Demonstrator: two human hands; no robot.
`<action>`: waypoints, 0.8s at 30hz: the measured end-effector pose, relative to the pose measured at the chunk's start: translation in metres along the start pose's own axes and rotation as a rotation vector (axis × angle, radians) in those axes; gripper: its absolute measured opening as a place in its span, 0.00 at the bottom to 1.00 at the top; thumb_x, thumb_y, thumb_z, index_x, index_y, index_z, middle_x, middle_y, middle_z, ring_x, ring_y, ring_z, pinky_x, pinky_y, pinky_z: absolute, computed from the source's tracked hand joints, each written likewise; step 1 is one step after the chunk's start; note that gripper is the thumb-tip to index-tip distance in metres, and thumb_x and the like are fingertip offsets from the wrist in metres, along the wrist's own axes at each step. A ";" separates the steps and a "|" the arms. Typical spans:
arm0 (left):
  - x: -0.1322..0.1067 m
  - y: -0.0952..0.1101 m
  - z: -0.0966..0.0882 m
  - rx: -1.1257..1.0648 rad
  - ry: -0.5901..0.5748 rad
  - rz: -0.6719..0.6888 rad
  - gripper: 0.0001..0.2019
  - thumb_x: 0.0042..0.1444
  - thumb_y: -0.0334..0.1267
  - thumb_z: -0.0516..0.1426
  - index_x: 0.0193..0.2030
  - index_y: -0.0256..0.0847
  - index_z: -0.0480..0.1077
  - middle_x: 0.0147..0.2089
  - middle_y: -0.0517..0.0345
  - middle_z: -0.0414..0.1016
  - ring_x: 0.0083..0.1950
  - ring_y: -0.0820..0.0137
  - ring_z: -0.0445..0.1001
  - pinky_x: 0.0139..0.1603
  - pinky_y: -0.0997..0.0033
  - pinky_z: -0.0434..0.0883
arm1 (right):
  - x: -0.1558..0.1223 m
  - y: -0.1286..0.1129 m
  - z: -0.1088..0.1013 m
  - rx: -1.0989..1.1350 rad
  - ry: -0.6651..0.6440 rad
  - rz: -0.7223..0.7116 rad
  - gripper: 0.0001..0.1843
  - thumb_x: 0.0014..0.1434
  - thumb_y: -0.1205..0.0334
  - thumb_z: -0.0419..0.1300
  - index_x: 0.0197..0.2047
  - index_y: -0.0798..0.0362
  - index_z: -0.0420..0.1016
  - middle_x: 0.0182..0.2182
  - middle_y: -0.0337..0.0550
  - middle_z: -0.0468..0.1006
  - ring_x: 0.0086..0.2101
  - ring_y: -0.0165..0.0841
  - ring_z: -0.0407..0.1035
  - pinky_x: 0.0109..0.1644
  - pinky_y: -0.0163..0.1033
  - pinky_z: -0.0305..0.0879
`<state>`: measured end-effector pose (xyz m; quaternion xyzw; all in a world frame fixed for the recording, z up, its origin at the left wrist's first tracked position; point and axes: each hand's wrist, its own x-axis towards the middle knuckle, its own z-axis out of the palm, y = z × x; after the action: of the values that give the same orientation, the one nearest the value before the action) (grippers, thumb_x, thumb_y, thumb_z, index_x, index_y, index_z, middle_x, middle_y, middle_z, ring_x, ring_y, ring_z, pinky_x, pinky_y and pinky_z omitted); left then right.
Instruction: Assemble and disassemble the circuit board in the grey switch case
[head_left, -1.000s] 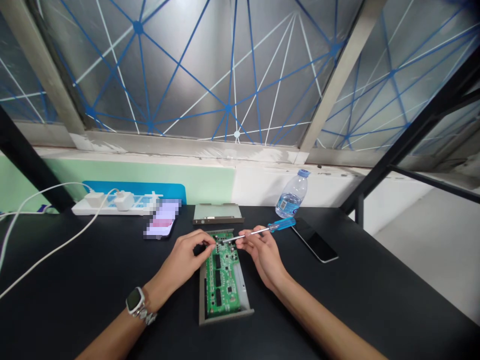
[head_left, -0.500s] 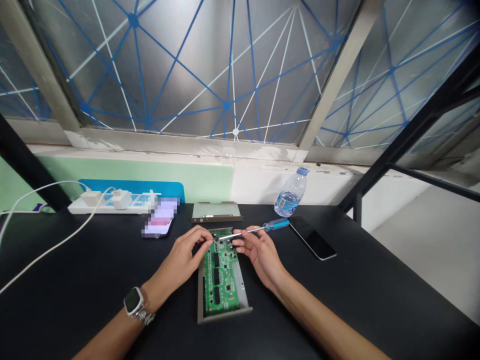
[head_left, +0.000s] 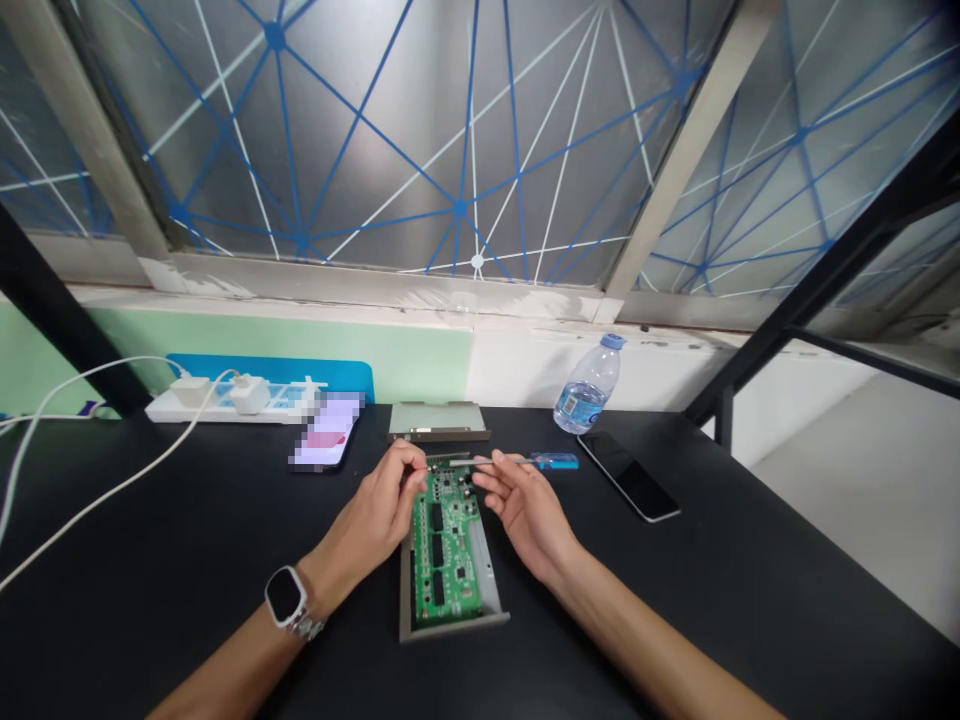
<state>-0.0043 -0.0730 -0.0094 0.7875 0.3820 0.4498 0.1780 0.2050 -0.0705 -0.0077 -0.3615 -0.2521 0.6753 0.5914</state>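
Observation:
A green circuit board (head_left: 447, 545) lies in a grey metal tray (head_left: 491, 590) on the black table (head_left: 150, 560). My left hand (head_left: 382, 510), with a watch on its wrist, pinches its fingertips together at the tip of a blue-handled screwdriver (head_left: 551, 461), above the board's far end. What the pinch holds is too small to see. The screwdriver lies level, pointing left. My right hand (head_left: 525, 510) is just under its metal shaft, fingers stretched out and loose, not wrapped round it.
A grey metal cover (head_left: 439, 420) lies just behind the board. A water bottle (head_left: 589, 390) and a dark phone (head_left: 628, 475) are at the right, another phone (head_left: 328, 440) at the left. A white power strip (head_left: 225, 400) with cables runs along the wall.
The screwdriver has dropped from a raised slant to level, its handle now low by the table. My right hand has loosened off the shaft and opened. My left hand stays pinched at the tip.

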 end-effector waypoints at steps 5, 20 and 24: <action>0.010 -0.020 -0.036 0.192 -0.028 -0.086 0.07 0.69 0.37 0.47 0.42 0.43 0.64 0.41 0.55 0.68 0.41 0.67 0.70 0.44 0.67 0.66 | 0.006 -0.014 -0.008 -0.007 0.048 -0.091 0.13 0.50 0.61 0.73 0.32 0.55 0.73 0.36 0.47 0.84 0.34 0.33 0.79 0.27 0.29 0.70; -0.003 -0.066 -0.063 0.642 -0.210 -0.124 0.07 0.59 0.35 0.55 0.32 0.43 0.74 0.50 0.51 0.75 0.53 0.54 0.70 0.53 0.49 0.64 | 0.000 -0.005 -0.003 -0.225 -0.059 -0.238 0.16 0.54 0.55 0.70 0.33 0.53 0.67 0.33 0.48 0.83 0.27 0.35 0.78 0.21 0.32 0.70; -0.004 -0.071 -0.066 0.603 -0.186 -0.120 0.08 0.59 0.36 0.55 0.32 0.44 0.74 0.48 0.51 0.76 0.51 0.54 0.72 0.52 0.51 0.65 | -0.001 -0.004 -0.002 -0.253 -0.093 -0.244 0.16 0.55 0.55 0.69 0.34 0.53 0.67 0.33 0.48 0.83 0.27 0.35 0.78 0.21 0.32 0.71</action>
<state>-0.0919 -0.0344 -0.0206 0.8185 0.5259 0.2312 -0.0033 0.2094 -0.0707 -0.0061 -0.3682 -0.4042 0.5773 0.6065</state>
